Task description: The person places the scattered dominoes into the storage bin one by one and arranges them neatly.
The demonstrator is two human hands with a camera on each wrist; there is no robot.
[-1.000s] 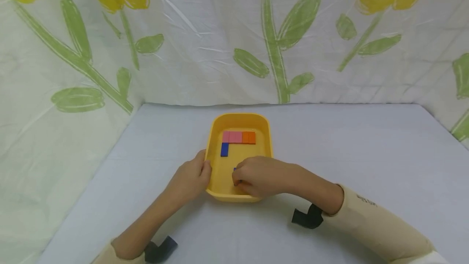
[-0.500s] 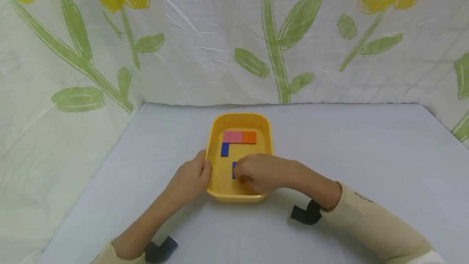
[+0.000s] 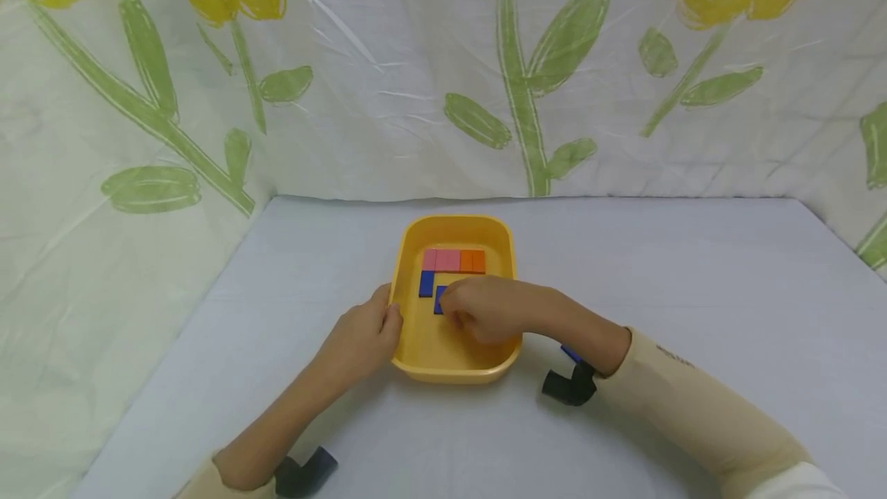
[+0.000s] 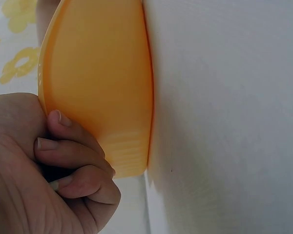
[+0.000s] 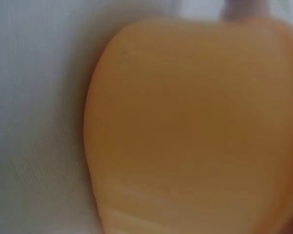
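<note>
My left hand (image 3: 363, 331) grips the left side of a yellow tray (image 3: 443, 374), its thumb over the rim. Curled fingers lie against the outer wall in the left wrist view. Inside the tray my right hand (image 3: 493, 308) pinches a flat blue tile (image 3: 440, 300); its fingertips are mostly hidden. Beside that tile, a little up and left, lies another blue tile (image 3: 426, 284). It sits below the left end of a row of pink tiles (image 3: 443, 260) and orange tiles (image 3: 473, 261). Only the tray's outer wall (image 5: 185, 122) fills the right wrist view, blurred.
A blue piece (image 3: 571, 353) on the white tabletop (image 3: 665, 268) shows partly behind the right forearm. Black wrist mounts (image 3: 570, 388) hang under both forearms. A flower-printed sheet (image 3: 388, 122) hangs behind the table.
My right hand has moved away from me inside the tray, carrying the blue tile closer to the other tiles. The blue piece beside the right forearm has come into view. My left hand stays put.
</note>
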